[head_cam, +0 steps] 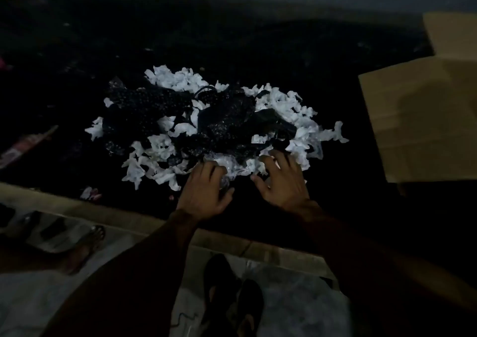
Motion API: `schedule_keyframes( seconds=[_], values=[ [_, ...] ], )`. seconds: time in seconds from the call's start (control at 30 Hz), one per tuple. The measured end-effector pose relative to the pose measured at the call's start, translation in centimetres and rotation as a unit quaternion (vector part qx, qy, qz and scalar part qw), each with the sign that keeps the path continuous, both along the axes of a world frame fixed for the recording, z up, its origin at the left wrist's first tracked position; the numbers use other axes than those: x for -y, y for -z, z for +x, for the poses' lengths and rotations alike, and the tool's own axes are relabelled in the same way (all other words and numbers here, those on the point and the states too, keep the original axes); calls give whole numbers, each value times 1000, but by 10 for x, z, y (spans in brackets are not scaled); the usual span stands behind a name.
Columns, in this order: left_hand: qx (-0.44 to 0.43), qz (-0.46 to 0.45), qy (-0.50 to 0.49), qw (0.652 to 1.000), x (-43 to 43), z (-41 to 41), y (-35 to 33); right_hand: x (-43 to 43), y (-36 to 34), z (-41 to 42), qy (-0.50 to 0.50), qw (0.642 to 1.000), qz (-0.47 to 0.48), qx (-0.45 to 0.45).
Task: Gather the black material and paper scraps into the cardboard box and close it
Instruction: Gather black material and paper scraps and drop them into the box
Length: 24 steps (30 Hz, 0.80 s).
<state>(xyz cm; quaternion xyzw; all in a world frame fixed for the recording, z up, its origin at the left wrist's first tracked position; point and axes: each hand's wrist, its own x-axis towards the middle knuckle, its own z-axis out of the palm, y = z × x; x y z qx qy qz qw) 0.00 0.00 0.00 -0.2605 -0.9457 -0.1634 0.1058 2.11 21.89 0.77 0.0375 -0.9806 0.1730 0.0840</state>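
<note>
The gathering step is just starting: the whole heap lies outside the cardboard box [418, 119]. Both hands are set side by side, a little apart, at the near edge of the heap. The left hand [204, 190] has its fingers bent down over some pale scraps at that edge; in this dim light I cannot tell whether it has a hold on them. The right hand [282, 181] has its fingers spread and crooked, with the tips resting on the scraps and nothing clamped.

The paper scraps [178, 78] ring the heap just beyond the fingertips and out to both sides. The black material [144, 104] is tangled through the middle, ahead of the hands, and is hard to pick out against the dark surface [232, 39]. The box stands well off to the right of the right hand, with a flap [451, 34] raised.

The next move, as I judge it, calls for the hands to sweep the loose pieces together into one bundle, lift it and carry it rightward over the box, minding the light scraps that may slip out
</note>
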Motion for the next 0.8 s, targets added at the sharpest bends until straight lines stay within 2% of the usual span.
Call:
schedule_keyframes(
  seconds=[0.1, 0.3, 0.4, 0.47, 0.67, 0.8],
  values=[
    [-30, -16, 19, 999, -2, -10, 9, 0, 6, -11, -19, 1000, 18, -12],
    [18, -39, 18, 999, -6, -30, 29, -4, 22, -22, -38, 999, 25, 12],
    [-48, 2, 10, 999, -8, -22, 39, -4, 35, -12, -44, 998, -13, -45],
    [-77, 20, -15, 997, -10, -20, 39, -4, 38, -8, -34, 997, -36, -66],
    [-77, -2, -88, 993, -12, -11, 32, -3, 32, -6, -10, 994, -85, -72],
    [-121, -13, -188, 975, -9, -1, 35, -1, 29, -4, 22, 999, -21, -44]
  ],
)
